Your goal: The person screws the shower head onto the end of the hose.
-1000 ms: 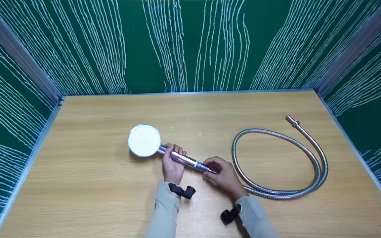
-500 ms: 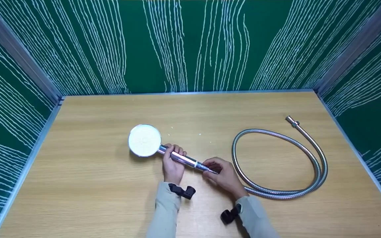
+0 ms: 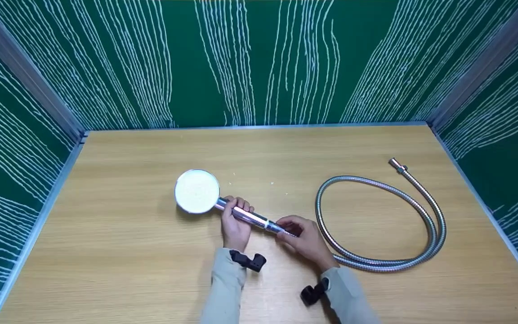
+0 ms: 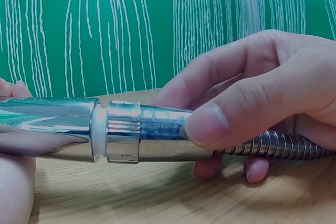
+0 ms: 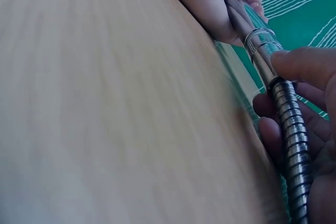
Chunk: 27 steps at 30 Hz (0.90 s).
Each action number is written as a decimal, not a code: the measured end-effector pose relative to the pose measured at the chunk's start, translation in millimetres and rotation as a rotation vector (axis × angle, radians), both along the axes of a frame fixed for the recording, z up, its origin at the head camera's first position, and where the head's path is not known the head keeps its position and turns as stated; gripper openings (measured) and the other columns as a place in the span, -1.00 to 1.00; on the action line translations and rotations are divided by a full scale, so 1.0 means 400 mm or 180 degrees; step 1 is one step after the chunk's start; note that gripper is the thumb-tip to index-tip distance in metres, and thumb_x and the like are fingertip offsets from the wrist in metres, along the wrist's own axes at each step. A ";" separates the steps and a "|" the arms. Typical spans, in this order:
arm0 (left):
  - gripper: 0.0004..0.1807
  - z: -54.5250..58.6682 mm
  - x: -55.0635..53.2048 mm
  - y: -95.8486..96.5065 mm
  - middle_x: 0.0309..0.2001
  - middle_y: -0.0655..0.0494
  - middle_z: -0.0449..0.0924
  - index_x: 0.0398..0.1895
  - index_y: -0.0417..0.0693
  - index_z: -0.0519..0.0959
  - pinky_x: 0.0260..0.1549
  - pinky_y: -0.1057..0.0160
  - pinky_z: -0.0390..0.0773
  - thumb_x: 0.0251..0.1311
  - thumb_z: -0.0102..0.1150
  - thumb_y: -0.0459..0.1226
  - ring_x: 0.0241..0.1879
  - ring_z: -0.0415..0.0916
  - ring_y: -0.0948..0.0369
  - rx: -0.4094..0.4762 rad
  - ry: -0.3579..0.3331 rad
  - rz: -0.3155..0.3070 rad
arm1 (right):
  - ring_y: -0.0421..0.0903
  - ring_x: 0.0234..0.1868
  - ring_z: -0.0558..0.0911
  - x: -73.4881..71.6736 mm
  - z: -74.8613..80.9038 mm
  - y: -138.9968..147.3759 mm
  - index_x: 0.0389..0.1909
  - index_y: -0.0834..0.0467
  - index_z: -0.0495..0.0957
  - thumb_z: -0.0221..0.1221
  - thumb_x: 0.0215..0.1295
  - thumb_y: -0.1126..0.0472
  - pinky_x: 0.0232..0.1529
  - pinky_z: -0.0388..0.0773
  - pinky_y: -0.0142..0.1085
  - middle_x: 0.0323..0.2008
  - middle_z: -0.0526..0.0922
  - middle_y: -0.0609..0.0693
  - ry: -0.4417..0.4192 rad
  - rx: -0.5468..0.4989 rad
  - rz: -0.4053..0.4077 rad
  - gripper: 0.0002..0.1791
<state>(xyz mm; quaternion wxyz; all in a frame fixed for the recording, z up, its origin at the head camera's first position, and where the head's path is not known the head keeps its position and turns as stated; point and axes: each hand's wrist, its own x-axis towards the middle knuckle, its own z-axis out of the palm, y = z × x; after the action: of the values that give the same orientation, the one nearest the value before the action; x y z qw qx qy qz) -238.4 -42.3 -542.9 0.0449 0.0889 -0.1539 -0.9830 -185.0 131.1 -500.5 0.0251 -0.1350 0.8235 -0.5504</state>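
My left hand (image 3: 236, 227) grips the chrome handle of a shower head (image 3: 197, 191), whose round white face points up. At the lower end of that handle, my right hand (image 3: 306, 238) pinches the metal connector (image 4: 163, 132) of a shower hose (image 3: 378, 266) between thumb and fingers. In the left wrist view, a white ring (image 4: 100, 132) shows between the handle and the connector's ridged collar. The ribbed hose runs back under the right palm, as the right wrist view shows. It then lies in a loop on the table to the right.
The hose's far end fitting (image 3: 397, 164) rests at the back right of the wooden table (image 3: 128, 252). Small white specks lie behind the hands. Green walls (image 3: 259, 63) with white lines enclose the back and sides. Each wrist carries a black camera mount.
Hardly anything differs. Both hands stay in place on the shower head and the hose connector, with only a slight shift of the right hand's fingers.
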 end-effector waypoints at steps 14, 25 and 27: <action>-0.81 -0.003 0.000 0.000 -0.60 0.14 0.22 -0.38 0.02 0.20 -0.48 0.31 0.22 0.35 -0.36 -0.42 -0.57 0.17 0.24 0.0031 -0.0024 0.0006 | -0.20 -0.37 0.58 0.004 0.004 -0.002 -0.19 0.34 0.60 0.31 0.02 0.44 -0.27 0.52 -0.43 -0.32 0.68 0.19 0.0015 0.0084 -0.0039 -0.72; -0.83 -0.003 0.000 0.001 -0.59 0.15 0.23 -0.36 0.03 0.20 -0.47 0.32 0.22 0.35 -0.35 -0.41 -0.56 0.19 0.24 0.0001 -0.0025 0.0004 | -0.11 -0.26 0.60 -0.001 -0.016 0.002 -0.16 0.39 0.54 0.34 -0.07 0.50 -0.17 0.55 -0.37 -0.25 0.63 0.23 0.0166 -0.0234 0.0077 -0.63; -0.82 -0.002 0.000 0.000 -0.59 0.15 0.23 -0.37 0.03 0.20 -0.47 0.32 0.21 0.36 -0.36 -0.41 -0.57 0.18 0.24 0.0001 -0.0007 0.0003 | -0.07 -0.22 0.61 -0.002 -0.017 0.002 -0.15 0.38 0.53 0.34 -0.07 0.50 -0.13 0.55 -0.31 -0.22 0.63 0.23 0.0171 -0.0259 0.0106 -0.62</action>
<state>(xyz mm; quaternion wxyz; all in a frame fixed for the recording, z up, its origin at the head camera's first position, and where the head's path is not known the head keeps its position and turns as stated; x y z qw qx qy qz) -238.4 -42.2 -543.8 0.0452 0.0901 -0.1539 -0.9829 -185.7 132.0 -507.4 0.0066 -0.1642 0.7985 -0.5792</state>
